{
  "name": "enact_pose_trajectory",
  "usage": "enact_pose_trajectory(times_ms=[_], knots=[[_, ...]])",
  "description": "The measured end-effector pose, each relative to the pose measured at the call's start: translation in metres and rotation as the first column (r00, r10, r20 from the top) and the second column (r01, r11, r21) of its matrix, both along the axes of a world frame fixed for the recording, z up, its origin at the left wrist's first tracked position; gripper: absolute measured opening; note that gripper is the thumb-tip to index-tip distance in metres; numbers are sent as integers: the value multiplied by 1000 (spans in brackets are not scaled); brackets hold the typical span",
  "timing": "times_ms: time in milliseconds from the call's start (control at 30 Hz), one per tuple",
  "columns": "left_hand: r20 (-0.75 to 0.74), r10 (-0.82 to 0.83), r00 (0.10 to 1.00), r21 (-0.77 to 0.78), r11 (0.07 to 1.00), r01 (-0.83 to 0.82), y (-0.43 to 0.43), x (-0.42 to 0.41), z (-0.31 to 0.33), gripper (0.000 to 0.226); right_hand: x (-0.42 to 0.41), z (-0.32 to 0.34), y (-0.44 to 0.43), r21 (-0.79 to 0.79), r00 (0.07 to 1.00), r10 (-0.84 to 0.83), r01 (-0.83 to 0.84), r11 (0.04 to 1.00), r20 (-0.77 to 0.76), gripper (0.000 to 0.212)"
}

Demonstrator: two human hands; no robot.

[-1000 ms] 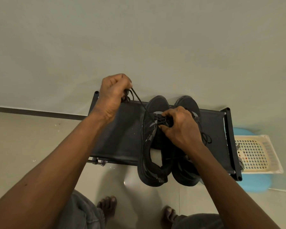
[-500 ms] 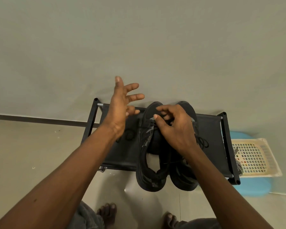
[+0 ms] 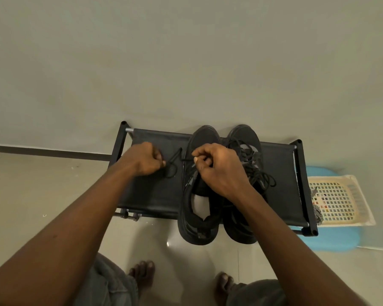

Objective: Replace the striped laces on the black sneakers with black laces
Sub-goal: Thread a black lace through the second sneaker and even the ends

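Head view: my left hand (image 3: 145, 159) is curled tight, thumb and fingers pinching one stretch of a thin black lace (image 3: 175, 156) just above the shelf. My right hand (image 3: 217, 171) is curled too, thumb and forefinger pinching the same lace over the eyelet area of the near-left black low-top sneaker (image 3: 205, 135). The lace runs between the two hands with a small upward kink, and a slack loop of it lies on the fabric below the left hand. I cannot tell which eyelets it goes through; the right hand hides them.

That sneaker lies toe toward the wall, its heel hanging over the front edge, light insole showing. Touching it on the right is a second black sneaker (image 3: 245, 135), same direction, with a loose tangle of black lace (image 3: 261, 175) spilling off its side onto the shelf.

Both sit on a black metal-framed shoe rack with a dark fabric shelf (image 3: 155, 195), set against a pale grey-green wall (image 3: 186, 62). At the rack's right end a black-and-white striped lace (image 3: 317, 214) hangs beside a cream plastic lattice basket (image 3: 341, 199), which rests on a light blue plastic stool or lid (image 3: 332, 241). Glossy pale floor tiles (image 3: 42, 184) below; two bare feet (image 3: 143, 274) and grey trouser legs (image 3: 111, 288) at the bottom edge.
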State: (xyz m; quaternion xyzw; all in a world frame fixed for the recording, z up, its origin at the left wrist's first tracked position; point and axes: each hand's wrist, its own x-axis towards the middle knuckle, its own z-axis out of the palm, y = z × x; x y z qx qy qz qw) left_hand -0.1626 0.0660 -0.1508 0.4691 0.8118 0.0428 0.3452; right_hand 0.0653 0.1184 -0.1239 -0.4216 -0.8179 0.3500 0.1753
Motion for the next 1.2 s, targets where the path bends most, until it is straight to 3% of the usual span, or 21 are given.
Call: enact_pose_trajectory(times_ms=[167,300,367,433,467,533,600,633,767,933,1000,1033,1067,1100,1133,1200], knots=[[-177,-68,982,-97,994,51,1,-5,-29,18,4,-3,6,-25,1000,-15,14,1000,-26,14],[-172,-109,979,-177,981,78,1,-2,-26,21,6,-4,8,-49,998,-31,29,998,-51,14],[-81,-59,995,-166,985,45,-1,-3,-18,20,6,-3,7,-47,997,-40,37,998,-66,14],[226,165,960,-98,984,-146,0,-2,-2,23,5,-1,6,-31,995,-51,49,998,-82,15],[421,289,859,-88,956,-279,0,2,9,21,4,0,6,-39,994,-58,54,998,-92,15],[740,355,571,-89,894,-440,1,12,34,13,2,3,5,-131,986,-70,51,990,-149,20],[911,277,305,-96,863,-496,4,26,52,9,-1,5,4,-248,975,-74,21,968,-209,35],[946,240,220,-98,855,-509,5,33,59,8,-2,6,5,-290,967,-78,5,957,-241,39],[976,187,114,-86,803,-589,8,54,64,8,2,8,8,-407,886,-194,6,913,-422,18],[957,261,129,-57,602,-796,12,49,58,10,17,20,17,-489,785,-374,104,866,-495,9],[933,304,195,-18,578,-816,12,46,53,9,24,24,22,-548,748,-451,140,825,-488,8],[893,333,303,40,613,-789,11,46,50,8,27,25,24,-564,737,-468,144,813,-487,8],[799,357,484,143,670,-729,9,46,44,9,29,26,25,-568,737,-470,143,811,-486,7],[636,344,691,273,737,-618,7,47,41,11,31,26,25,-556,751,-457,147,818,-476,7],[476,300,826,373,782,-499,7,48,39,13,33,25,24,-523,781,-430,158,838,-453,8],[386,220,896,443,808,-390,7,55,41,15,35,24,21,-408,858,-351,187,894,-375,11]])
